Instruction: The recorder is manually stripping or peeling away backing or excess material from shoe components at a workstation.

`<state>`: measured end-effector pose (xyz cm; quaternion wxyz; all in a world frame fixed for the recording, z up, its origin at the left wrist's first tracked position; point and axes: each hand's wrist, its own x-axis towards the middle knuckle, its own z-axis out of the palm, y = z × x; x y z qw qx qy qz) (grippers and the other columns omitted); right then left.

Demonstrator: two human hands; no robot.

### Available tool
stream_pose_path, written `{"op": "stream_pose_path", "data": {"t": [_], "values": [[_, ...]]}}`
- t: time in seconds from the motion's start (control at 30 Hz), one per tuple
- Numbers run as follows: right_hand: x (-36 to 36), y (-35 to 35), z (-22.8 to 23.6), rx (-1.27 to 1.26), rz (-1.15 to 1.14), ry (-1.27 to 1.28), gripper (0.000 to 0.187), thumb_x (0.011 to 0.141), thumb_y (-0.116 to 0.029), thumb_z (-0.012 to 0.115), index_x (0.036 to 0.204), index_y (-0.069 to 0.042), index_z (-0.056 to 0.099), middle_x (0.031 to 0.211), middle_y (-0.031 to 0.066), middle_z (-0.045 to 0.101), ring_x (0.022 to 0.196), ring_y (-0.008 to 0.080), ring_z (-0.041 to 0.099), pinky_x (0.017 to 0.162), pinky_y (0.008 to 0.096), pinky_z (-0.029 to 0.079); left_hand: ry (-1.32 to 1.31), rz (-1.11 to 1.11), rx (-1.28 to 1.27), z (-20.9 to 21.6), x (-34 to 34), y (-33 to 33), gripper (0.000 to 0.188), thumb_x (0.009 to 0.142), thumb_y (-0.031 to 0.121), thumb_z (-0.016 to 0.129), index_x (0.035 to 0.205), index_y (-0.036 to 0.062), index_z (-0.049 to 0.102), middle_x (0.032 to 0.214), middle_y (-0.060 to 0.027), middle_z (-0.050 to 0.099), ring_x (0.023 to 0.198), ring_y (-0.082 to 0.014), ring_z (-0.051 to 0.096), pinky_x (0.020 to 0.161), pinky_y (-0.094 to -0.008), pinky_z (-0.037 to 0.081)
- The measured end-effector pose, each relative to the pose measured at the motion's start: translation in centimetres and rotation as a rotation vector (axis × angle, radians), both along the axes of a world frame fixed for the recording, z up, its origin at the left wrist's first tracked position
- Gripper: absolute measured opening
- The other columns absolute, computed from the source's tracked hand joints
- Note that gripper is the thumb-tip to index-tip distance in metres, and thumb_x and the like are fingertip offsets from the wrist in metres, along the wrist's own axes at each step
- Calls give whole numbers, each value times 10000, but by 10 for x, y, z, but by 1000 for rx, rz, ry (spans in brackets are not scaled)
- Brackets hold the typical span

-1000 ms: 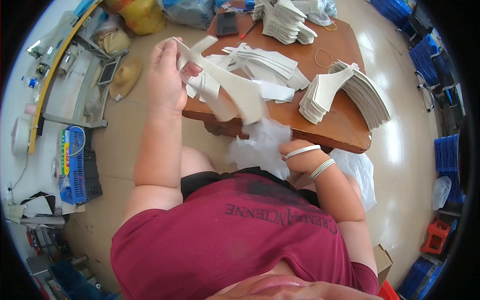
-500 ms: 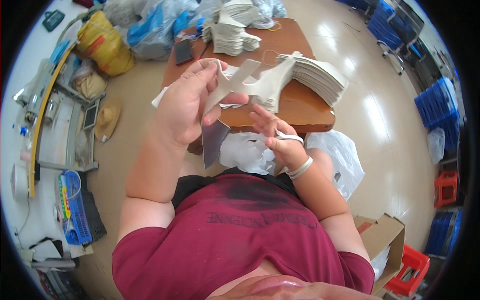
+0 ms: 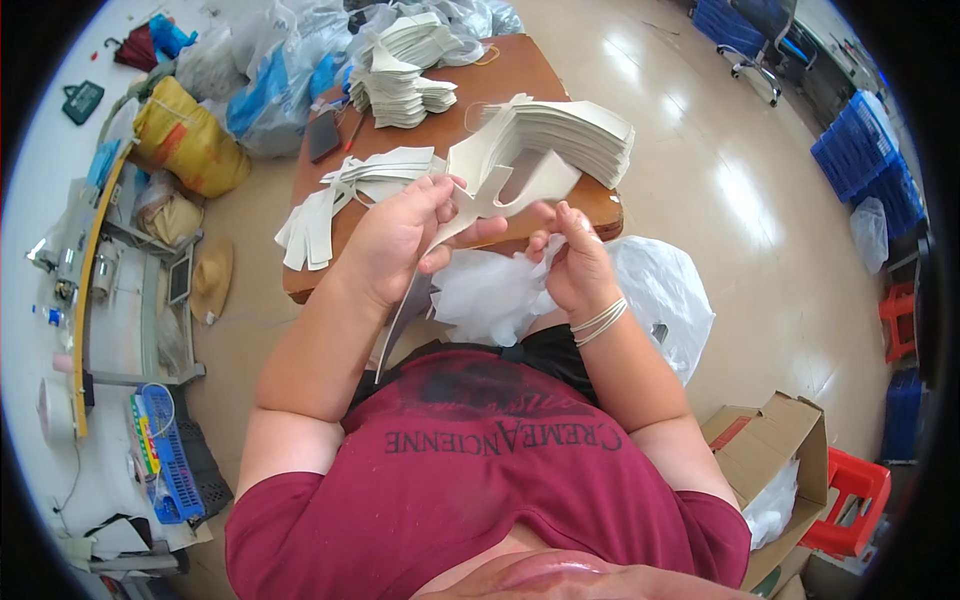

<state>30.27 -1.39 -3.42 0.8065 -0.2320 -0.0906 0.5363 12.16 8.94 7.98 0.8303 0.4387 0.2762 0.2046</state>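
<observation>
My left hand [image 3: 405, 235] is closed on a cream, flat cut-out piece [image 3: 545, 182] with curved notches, pinched at its left end. A narrow grey sheet [image 3: 402, 322] hangs below that hand; whether it belongs to the same piece I cannot tell. Near the piece's right end, my right hand [image 3: 582, 262] has its fingers curled together, with pale bands around the wrist. Whitish thin material [image 3: 490, 295] lies over my lap and reaches up to those fingers; whatever is between them is hidden.
On the brown table [image 3: 505, 70] are cream stacks [image 3: 575, 140], [image 3: 400, 85] and loose cream pieces [image 3: 315, 225]. A dark phone [image 3: 323, 136] lies at its left edge. A clear plastic bag [image 3: 665, 300] is by my right leg; a cardboard box [image 3: 770, 450] and red stool [image 3: 850, 500] stand lower right.
The cream piece has been lowered and turned, its right end now near my right hand. My right fingers have curled in; the white strip across that hand no longer shows.
</observation>
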Motion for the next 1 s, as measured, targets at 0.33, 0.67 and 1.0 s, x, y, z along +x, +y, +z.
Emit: {"op": "stream_pose_path", "data": {"t": [0.33,0.67,1.0], "values": [[21,27,0,-98,-261,126,277,855,-44,715,761,-136,471,807,38,597,607,181,557,578,352,489,-35,-93,-132,-5,30,24,247,1010,186,487,1213,47,498,1064,-103,609,962,-269,695,418,-203,402],[76,68,30,-277,-536,-140,282,812,2,725,837,-103,465,751,46,572,533,160,536,532,301,460,217,-160,507,-28,41,94,378,926,106,631,1289,7,587,1144,-72,674,997,-100,629,860,-246,502],[109,127,36,-465,-598,-233,393,810,-19,735,1097,-70,471,808,67,625,566,153,553,550,293,456,195,-87,871,-64,103,159,486,871,18,655,1348,45,561,1316,-87,596,1068,-151,623,922,-282,496]]}}
